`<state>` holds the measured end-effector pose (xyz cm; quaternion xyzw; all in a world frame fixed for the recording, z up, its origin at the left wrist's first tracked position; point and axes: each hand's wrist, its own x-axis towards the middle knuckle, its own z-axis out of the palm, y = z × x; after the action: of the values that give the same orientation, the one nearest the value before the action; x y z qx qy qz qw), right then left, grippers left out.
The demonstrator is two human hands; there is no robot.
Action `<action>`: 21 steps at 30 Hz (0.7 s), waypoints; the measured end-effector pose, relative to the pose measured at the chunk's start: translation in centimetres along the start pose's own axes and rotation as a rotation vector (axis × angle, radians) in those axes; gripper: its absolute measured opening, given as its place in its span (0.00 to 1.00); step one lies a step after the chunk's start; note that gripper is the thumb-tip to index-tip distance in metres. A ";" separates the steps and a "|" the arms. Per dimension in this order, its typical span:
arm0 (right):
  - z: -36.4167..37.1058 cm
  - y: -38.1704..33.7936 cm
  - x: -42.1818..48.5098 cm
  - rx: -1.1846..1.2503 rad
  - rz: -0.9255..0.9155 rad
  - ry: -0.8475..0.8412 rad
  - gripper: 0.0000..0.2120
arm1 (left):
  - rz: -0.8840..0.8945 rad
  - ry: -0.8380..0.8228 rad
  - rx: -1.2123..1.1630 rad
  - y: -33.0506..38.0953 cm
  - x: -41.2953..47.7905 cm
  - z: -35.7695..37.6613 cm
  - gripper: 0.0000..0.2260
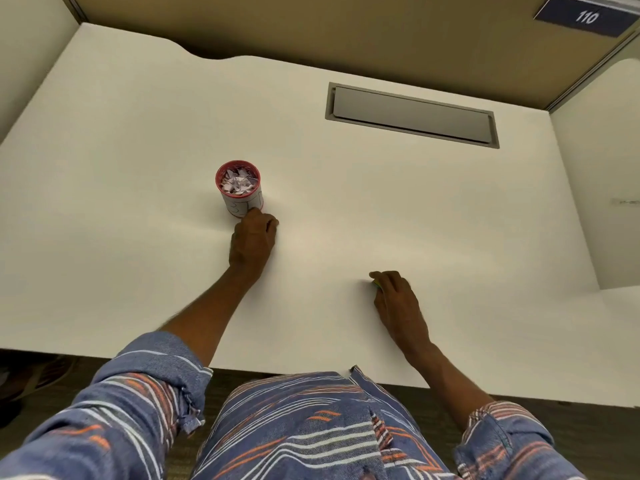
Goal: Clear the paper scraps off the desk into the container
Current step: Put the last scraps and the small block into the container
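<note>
A small round container (241, 194) with a red rim and white wall stands upright on the white desk (346, 209), left of centre. White crumpled paper scraps (237, 182) fill it to the top. My left hand (254, 239) rests on the desk just in front of the container, fingers curled, its fingertips touching the container's lower wall. My right hand (394, 299) lies palm down nearer the front edge, covering a small yellow-green object (376, 284) of which only a sliver shows under the fingertips. I see no loose scraps on the desk.
A grey rectangular cable hatch (412, 114) is set into the desk at the back right. Tan partition walls enclose the back and sides, with a dark "110" sign (586, 16) at top right. The desk's front edge runs just above my striped clothing.
</note>
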<state>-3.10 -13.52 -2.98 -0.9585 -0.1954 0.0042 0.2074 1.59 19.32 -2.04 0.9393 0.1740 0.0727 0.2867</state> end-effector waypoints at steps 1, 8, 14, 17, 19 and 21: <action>0.0 -0.1 0.1 -0.003 -0.003 0.000 0.22 | 0.011 -0.007 0.008 0.0 -0.1 0.0 0.09; 0.4 -3.1 2.8 0.274 0.121 0.057 0.20 | 0.116 -0.046 -0.118 1.3 -1.0 -2.0 0.02; 0.0 -10.4 10.8 0.706 0.361 0.106 0.22 | 0.187 0.125 -0.101 1.8 3.5 -9.5 0.04; 0.3 -14.4 16.2 0.831 0.377 0.097 0.18 | 0.199 0.050 0.042 0.2 6.1 -12.1 0.07; 0.2 -16.9 19.2 0.905 0.344 0.088 0.15 | 0.186 -0.002 0.103 -0.7 7.3 -12.8 0.08; 0.0 -19.0 21.4 0.930 0.281 0.081 0.13 | 0.165 -0.012 0.112 -1.1 7.8 -13.0 0.08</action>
<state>9.59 10.46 6.23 -0.7807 -0.0332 0.0816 0.6187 5.41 29.76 8.34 0.9654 0.0980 0.0805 0.2277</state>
